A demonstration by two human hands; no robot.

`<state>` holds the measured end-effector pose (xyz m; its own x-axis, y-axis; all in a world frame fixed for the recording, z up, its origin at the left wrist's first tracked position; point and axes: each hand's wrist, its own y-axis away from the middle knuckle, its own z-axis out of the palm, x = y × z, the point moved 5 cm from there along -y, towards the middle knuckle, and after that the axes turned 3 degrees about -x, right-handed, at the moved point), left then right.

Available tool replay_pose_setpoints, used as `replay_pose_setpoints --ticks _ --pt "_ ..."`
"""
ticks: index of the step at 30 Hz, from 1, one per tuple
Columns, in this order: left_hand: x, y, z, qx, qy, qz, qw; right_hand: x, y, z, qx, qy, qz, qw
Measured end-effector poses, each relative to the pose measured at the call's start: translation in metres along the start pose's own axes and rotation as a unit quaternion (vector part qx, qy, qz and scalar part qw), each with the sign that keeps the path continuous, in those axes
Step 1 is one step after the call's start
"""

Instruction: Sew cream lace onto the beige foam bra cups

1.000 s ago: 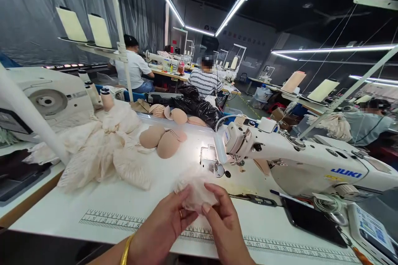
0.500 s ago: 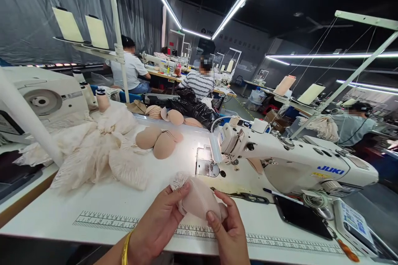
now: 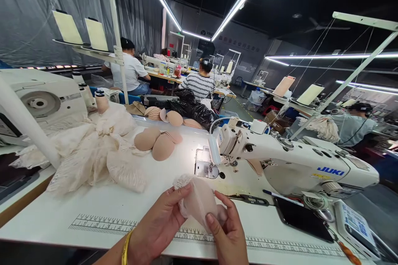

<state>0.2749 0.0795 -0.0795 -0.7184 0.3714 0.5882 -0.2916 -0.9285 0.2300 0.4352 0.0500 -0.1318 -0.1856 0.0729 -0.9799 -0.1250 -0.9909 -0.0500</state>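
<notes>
Between my hands is a pale pink bra cup (image 3: pixel 200 202) with a lace edge, raised over the front of the table. My left hand (image 3: pixel 161 219) pinches its lace side, thumb on top. On the opposite side my right hand (image 3: pixel 228 225) grips the cup's edge between thumb and fingers. A seam runs down the cup's face. Beyond it stands a white JUKI sewing machine (image 3: pixel 298 157), its needle plate (image 3: pixel 205 163) lit by a lamp. Loose beige foam cups (image 3: pixel 163 148) lie further back on the table, beside a heap of cream lace pieces (image 3: pixel 102 153).
A printed ruler (image 3: pixel 270 245) runs along the table's front edge. To the right lie a black phone (image 3: pixel 303 217), thread snips (image 3: pixel 248 199) and a white control box (image 3: pixel 356 227). Black plastic bags (image 3: pixel 195 107) sit behind the table. Several people work at other machines.
The bra cup has turned slightly in my hands and its face shows more upright. Both hands keep their grip, nearly in the same place.
</notes>
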Motion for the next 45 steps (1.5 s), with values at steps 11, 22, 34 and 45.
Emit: replay_pose_setpoints --ticks 11,22,34,45 --pt "0.004 -0.014 0.008 -0.014 -0.077 -0.016 0.997 0.016 0.002 0.005 -0.050 -0.040 0.007 0.998" --pt "0.027 0.000 0.058 -0.487 -0.668 0.118 0.550 -0.044 -0.063 -0.020 -0.268 0.347 -0.288 0.851" --pt "0.023 -0.084 0.046 -0.438 -0.794 0.200 0.371 -0.048 -0.111 -0.025 -0.287 0.548 -0.411 0.670" --pt "0.026 -0.084 0.047 -0.420 -0.780 0.212 0.413 -0.045 -0.120 -0.033 -0.257 0.545 -0.366 0.709"
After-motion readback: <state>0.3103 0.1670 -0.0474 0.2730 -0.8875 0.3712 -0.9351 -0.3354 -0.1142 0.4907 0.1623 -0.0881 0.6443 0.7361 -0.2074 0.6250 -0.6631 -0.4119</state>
